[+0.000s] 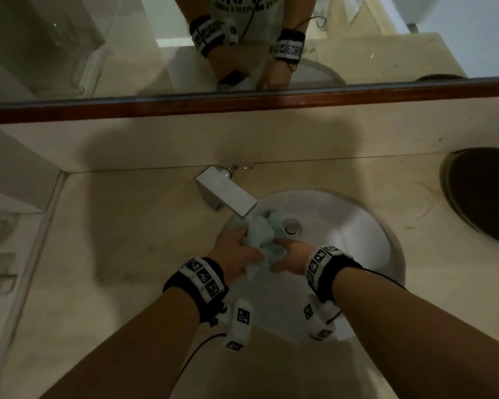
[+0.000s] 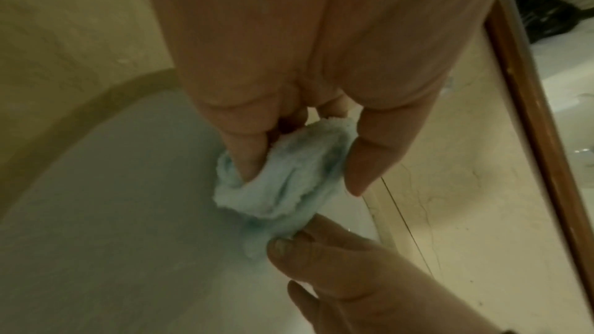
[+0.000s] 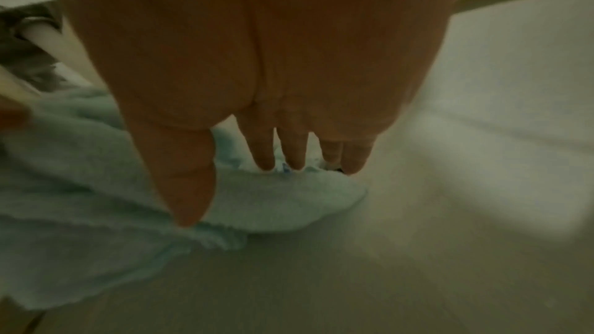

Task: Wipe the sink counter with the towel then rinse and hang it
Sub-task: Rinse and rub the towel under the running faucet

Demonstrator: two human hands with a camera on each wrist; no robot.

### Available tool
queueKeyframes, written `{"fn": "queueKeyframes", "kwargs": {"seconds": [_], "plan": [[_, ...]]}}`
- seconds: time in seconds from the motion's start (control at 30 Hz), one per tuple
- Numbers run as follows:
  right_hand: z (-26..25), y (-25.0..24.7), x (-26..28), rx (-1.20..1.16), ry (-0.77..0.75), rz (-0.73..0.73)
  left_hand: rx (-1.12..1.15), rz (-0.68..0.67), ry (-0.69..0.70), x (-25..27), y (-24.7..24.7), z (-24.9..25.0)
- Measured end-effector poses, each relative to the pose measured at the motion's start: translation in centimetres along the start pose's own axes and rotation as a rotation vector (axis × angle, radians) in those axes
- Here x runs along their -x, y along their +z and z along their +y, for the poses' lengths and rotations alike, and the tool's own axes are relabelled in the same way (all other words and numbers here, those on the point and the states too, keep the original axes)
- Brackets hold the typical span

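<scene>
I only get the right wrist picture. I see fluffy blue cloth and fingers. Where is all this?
Observer: Inside a round white sink, right below the faucet.
Child: Is the other hand helping?
Observer: Yes, the left hand pinches the towel too, across from the right hand.
Child: Is the plughole covered?
Observer: No, the drain shows just beside the towel.
</scene>
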State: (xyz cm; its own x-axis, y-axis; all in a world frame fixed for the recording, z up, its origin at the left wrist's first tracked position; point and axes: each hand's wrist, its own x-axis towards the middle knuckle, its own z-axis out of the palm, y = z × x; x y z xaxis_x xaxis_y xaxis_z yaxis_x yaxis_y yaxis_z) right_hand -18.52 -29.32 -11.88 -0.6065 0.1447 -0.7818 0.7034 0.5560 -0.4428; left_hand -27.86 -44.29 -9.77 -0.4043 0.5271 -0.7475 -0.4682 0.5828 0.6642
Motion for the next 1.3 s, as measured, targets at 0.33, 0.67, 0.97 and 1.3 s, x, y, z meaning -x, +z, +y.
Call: {"fn": "queueKeyframes", "kwargs": {"seconds": [0.33,0.67,0.97,1.3], "plan": [[3.9,-0.4,-2.5,-0.54,0.143,0.139,-0.601,0.006,-0.113,-0.8,-2.9,0.0],[1.8,-2.3,-3.1,-0.692,0.097,0.276,-0.509,0.209,0.019,-0.8,-2.2,0.2],[4.1,3.7,-8.1,0.281,0.121,0.077,0.004,0.129,-0.172,-1.3,-1.1,-4.2],[3.3,-1.8,-6.0,-0.114,-0.081,0.042,0.654,0.152,-0.36,-2.2,2.2,-4.3]]}}
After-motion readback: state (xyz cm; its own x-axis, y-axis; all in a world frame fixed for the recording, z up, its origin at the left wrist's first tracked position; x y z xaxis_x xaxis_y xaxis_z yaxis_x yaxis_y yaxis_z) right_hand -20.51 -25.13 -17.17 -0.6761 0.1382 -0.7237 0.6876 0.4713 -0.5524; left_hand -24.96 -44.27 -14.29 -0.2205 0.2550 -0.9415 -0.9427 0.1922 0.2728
